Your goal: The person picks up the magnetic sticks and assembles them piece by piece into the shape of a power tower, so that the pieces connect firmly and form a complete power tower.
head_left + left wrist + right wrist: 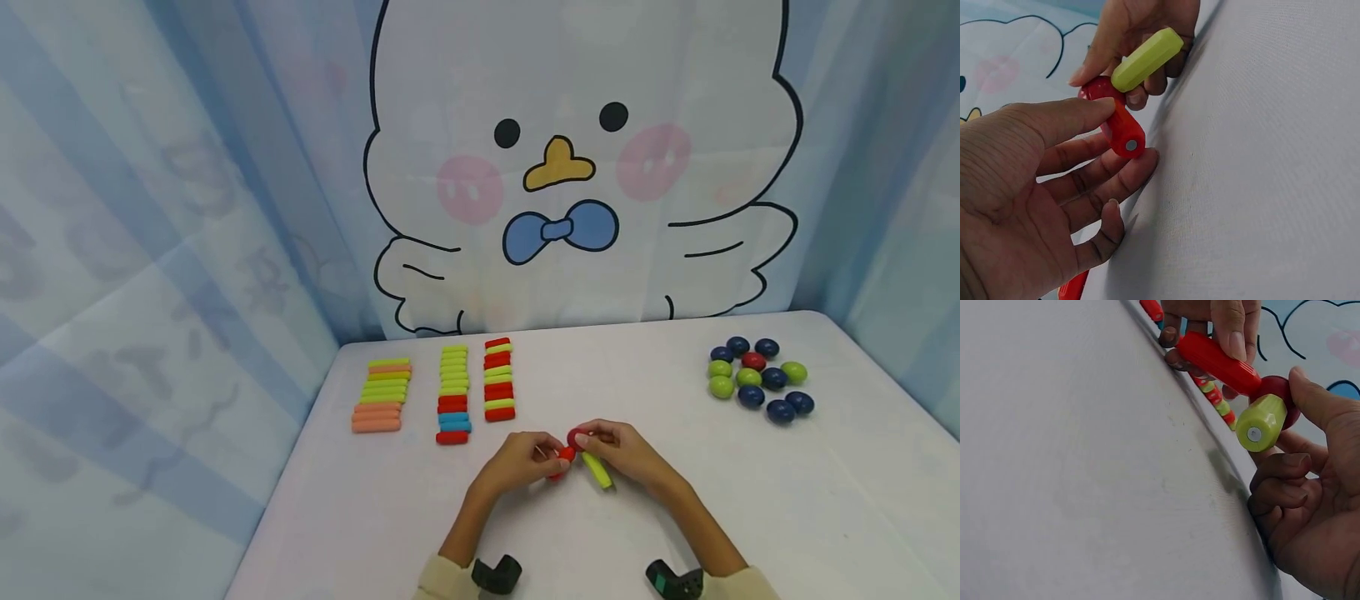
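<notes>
In the head view my left hand [521,460] is at the middle of the white table [750,508], pinching a red rod [1219,361] between thumb and fingers. A silver disc shows on the rod's end in the left wrist view. Facing it, my right hand [628,454] pinches a dark red ball [1274,386] between thumb and finger. A yellow-green rod [597,471] sticks out from that ball toward me, its outer end also bearing a silver disc. The red rod's far end touches the ball. My right hand's other fingers are curled in the right wrist view.
Three columns of rods lie at the back left: an orange and green column [378,408], a green, red and blue column [453,383], and a red and green column [498,379]. Several blue, green and red balls [751,396] cluster at the back right. A printed curtain [570,283] hangs behind.
</notes>
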The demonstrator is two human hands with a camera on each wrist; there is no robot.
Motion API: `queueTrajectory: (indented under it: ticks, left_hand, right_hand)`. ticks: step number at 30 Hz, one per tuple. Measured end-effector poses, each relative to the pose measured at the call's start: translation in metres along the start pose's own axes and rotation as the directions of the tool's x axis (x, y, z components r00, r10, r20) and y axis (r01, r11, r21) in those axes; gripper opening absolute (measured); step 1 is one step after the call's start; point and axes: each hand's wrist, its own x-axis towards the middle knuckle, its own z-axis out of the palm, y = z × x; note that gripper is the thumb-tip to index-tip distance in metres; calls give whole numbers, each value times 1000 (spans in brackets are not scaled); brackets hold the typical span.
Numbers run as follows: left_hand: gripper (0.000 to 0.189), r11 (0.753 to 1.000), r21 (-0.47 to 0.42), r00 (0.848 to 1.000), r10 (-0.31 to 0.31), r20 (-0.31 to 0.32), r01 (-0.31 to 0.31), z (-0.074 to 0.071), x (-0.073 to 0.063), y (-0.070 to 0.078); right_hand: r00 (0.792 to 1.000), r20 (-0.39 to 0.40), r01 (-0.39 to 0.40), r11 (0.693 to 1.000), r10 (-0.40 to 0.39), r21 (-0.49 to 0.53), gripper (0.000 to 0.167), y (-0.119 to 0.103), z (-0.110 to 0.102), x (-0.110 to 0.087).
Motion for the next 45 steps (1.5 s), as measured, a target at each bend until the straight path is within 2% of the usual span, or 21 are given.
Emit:
queueTrajectory:
  ticks: [7,11,14,16,17,19,22,24,26,28,31,34,37,41,45]
  left_hand:
    - [46,998,-49,999,32,-15,-33,1,0,0]
    - [47,999,-41,1000,24,-18,-24,4,0,2]
    - [41,999,-42,1000,2,-26,-3,5,0,3]
    - [38,998,-53,999,-21,-31,19,6,0,4]
    - [38,998,-59,999,-33,-34,31,6,0,4]
    - [38,996,-79,998,-55,-41,51,7,0,3]
    - [38,992,-109,996,-68,-51,63,9,-1,1]
    - [37,989,-131,996,-72,-61,63,9,-1,0]
    - [37,988,-148,995,-63,-73,52,8,-1,0]
    - [37,986,-166,996,-44,-83,30,7,-2,0]
    - [36,980,-198,997,-28,-78,12,6,-2,-2]
    - [35,973,-228,997,-32,-63,17,5,-1,-5]
    - [34,968,-248,997,-48,-56,33,3,-1,-7]
    - [34,962,-272,995,-58,-75,36,1,-1,-6]
    - [33,938,-341,991,-91,-96,53,1,0,-5]
  right_hand:
    - [996,53,71,997,-71,13,42,-3,-2,0]
    - [997,54,49,999,-50,7,41,-6,-6,0]
    - [999,-16,32,998,-33,-52,37,-7,-16,0]
    - [992,-123,24,992,-39,-124,34,-5,-29,-1]
    - [980,-191,22,986,-53,-164,34,-4,-37,-2]
    - [935,-344,-6,968,-83,-249,34,0,-55,-6]
    - [837,-532,-78,934,-128,-348,34,7,-84,-12]
    - [783,-604,-134,906,-151,-400,35,11,-100,-15]
    - [756,-636,-182,883,-155,-433,36,14,-112,-16]
    - [755,-640,-224,862,-141,-454,39,16,-120,-16]
    - [775,-622,-275,829,-109,-488,42,20,-126,-14]
    - [797,-597,-303,799,-86,-520,45,23,-126,-12]
    - [805,-587,-317,776,-83,-545,47,26,-122,-10]
    - [818,-566,-299,766,-101,-569,45,29,-117,-9]
    - [867,-485,-229,776,-112,-588,42,32,-112,-10]
